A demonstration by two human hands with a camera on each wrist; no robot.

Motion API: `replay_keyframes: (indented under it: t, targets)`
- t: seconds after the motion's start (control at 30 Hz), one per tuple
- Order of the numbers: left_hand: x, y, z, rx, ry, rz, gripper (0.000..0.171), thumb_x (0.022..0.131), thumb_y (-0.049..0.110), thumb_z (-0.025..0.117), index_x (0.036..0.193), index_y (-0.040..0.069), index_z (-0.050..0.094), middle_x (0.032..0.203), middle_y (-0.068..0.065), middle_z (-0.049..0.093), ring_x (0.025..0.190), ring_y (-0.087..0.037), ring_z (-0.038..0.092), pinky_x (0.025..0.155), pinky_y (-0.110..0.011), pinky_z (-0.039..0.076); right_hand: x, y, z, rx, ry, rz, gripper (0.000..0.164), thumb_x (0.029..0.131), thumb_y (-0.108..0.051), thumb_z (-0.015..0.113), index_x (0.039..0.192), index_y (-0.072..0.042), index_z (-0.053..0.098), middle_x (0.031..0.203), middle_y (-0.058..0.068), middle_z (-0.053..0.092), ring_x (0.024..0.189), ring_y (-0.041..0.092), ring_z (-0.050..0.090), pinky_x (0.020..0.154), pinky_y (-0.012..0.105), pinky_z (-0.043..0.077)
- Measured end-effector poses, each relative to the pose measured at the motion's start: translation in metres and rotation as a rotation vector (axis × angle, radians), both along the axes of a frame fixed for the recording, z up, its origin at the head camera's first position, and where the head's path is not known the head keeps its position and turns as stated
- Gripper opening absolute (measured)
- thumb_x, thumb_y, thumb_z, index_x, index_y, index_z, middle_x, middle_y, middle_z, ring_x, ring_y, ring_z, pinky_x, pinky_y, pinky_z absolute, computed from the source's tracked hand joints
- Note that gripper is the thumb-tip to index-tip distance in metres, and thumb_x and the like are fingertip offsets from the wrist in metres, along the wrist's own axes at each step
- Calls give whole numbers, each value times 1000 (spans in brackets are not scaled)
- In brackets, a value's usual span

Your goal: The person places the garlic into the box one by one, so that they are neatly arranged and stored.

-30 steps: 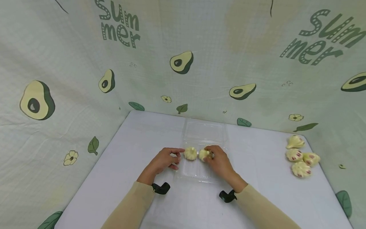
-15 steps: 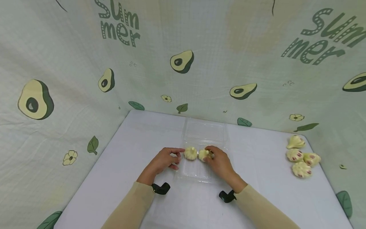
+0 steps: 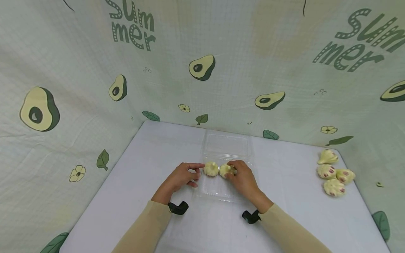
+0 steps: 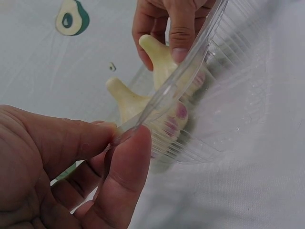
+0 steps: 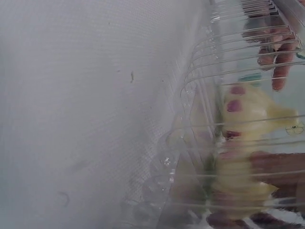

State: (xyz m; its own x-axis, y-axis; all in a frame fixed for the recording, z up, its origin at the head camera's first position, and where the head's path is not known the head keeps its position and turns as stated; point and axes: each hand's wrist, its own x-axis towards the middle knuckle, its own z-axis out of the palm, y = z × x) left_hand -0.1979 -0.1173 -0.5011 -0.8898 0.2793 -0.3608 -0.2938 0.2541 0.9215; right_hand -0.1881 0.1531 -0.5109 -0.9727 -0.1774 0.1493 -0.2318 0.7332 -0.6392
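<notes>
A clear plastic clamshell box (image 3: pixel 218 193) lies with its lid (image 3: pixel 227 144) folded back. Inside it two garlic bulbs, pale yellow with purple spots, sit side by side. My left hand (image 3: pixel 183 176) pinches the box's left rim between thumb and forefinger, close to the left garlic bulb (image 3: pixel 211 169). With fingers and thumb, my right hand (image 3: pixel 243 177) grips the right garlic bulb (image 3: pixel 225 171). In the left wrist view both bulbs stand stem up behind the ribbed wall (image 4: pixel 200 138). Through that wall the right wrist view shows a bulb (image 5: pixel 248 109).
Several more garlic bulbs (image 3: pixel 334 187) lie grouped near the right edge of the white table (image 3: pixel 284 182). A cloth printed with avocados (image 3: pixel 201 67) hangs behind and at both sides. Black wrist cameras (image 3: pixel 178 208) sit on both wrists.
</notes>
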Motion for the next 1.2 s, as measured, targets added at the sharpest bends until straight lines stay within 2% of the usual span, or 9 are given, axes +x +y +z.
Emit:
replay_keyframes:
  t: [0.27, 0.87, 1.2]
  targets:
    - [0, 1, 0, -6, -2, -3, 42, 98, -3, 69, 136, 14, 73, 107, -8, 58, 73, -17, 61, 64, -28, 63, -1, 0, 0, 5, -21, -14, 43, 90, -15, 84, 129, -4, 69, 132, 19, 66, 122, 35, 65, 101, 52, 55]
    - [2, 1, 2, -17, 7, -1, 42, 98, -3, 69, 136, 14, 73, 108, -9, 59, 71, -17, 62, 64, -28, 63, 1, -1, 3, -13, -20, -40, 45, 89, -16, 85, 129, -3, 70, 126, 19, 68, 114, 35, 67, 95, 52, 56]
    - [3, 0, 2, -9, 13, -5, 42, 98, -3, 68, 137, 14, 73, 108, -9, 59, 72, -17, 62, 64, -29, 63, 1, 0, 3, -67, -43, -65, 35, 92, -15, 82, 125, -5, 75, 128, 18, 69, 115, 34, 68, 95, 52, 58]
